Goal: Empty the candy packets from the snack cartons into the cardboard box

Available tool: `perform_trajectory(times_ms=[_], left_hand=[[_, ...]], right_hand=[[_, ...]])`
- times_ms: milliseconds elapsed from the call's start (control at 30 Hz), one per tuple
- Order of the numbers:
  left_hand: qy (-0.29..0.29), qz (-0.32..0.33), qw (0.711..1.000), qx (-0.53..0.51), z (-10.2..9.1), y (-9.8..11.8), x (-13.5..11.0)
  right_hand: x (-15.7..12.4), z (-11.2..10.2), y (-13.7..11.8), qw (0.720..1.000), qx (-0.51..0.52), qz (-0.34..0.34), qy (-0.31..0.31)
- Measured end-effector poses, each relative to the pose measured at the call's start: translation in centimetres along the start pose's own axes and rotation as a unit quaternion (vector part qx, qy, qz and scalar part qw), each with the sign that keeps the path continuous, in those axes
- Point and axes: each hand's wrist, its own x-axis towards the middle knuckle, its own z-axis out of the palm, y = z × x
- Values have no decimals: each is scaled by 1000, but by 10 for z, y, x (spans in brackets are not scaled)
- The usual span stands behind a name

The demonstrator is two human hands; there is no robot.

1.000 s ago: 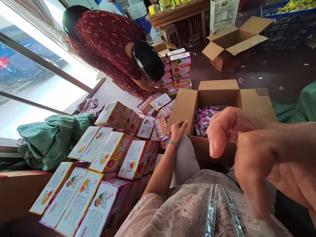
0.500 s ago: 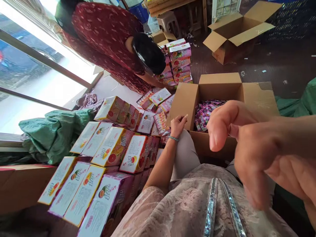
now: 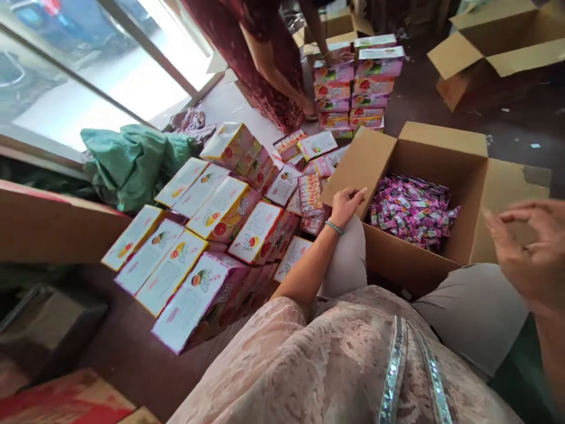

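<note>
My left hand (image 3: 347,207) rests on my left knee beside the box flap, its fingers loosely bent and apart, holding nothing I can see. A bracelet circles that wrist. My right hand (image 3: 527,250) is raised above my right knee at the right edge, a little blurred. Its thumb and fingers curve around a gap, with nothing visible between them. In front of my knees stands an open cardboard box (image 3: 441,147). Inside it lies a heap of small purple sachets (image 3: 412,209).
Rows of printed fruit cartons (image 3: 189,294) stand at my left. Flat packs (image 3: 310,191) lie beyond my left hand. A person in a dark red dress (image 3: 282,70) bends by stacked cartons (image 3: 375,82). Another open box (image 3: 498,41) stands far right; a green sack (image 3: 132,159) sits near the window.
My view has shifted down and left. My right hand has moved away from the camera, outward to the right, uncovering the sachets. The person's hand now touches the carton stack; my left hand stays at the knee.
</note>
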Motion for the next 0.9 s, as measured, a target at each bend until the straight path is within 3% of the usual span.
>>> perform_trajectory(times_ms=[100, 133, 200, 300, 367, 467, 667, 900], left_hand=[[109, -58, 991, -51, -29, -15, 5], [160, -98, 982, -12, -44, -22, 5], [242, -189, 947, 95, -77, -39, 3], [274, -275, 900, 197, -115, -66, 1], [268, -304, 881, 244, -123, -82, 5], [240, -327, 868, 286, -114, -105, 24], [218, -389, 844, 297, -94, -146, 81], [238, -423, 847, 217, -106, -171, 114]], right_hand=[[-67, 29, 107, 992, -103, 75, 11], [-89, 30, 131, 987, -121, 105, 15], [-124, 22, 156, 978, -155, 133, 44], [-144, 9, 149, 976, -181, 112, 45], [-140, 8, 136, 979, -185, 87, 15], [-130, 13, 124, 979, -193, 66, -1], [-127, 9, 125, 968, -246, -9, -46], [-120, 5, 116, 956, -285, -32, -60]])
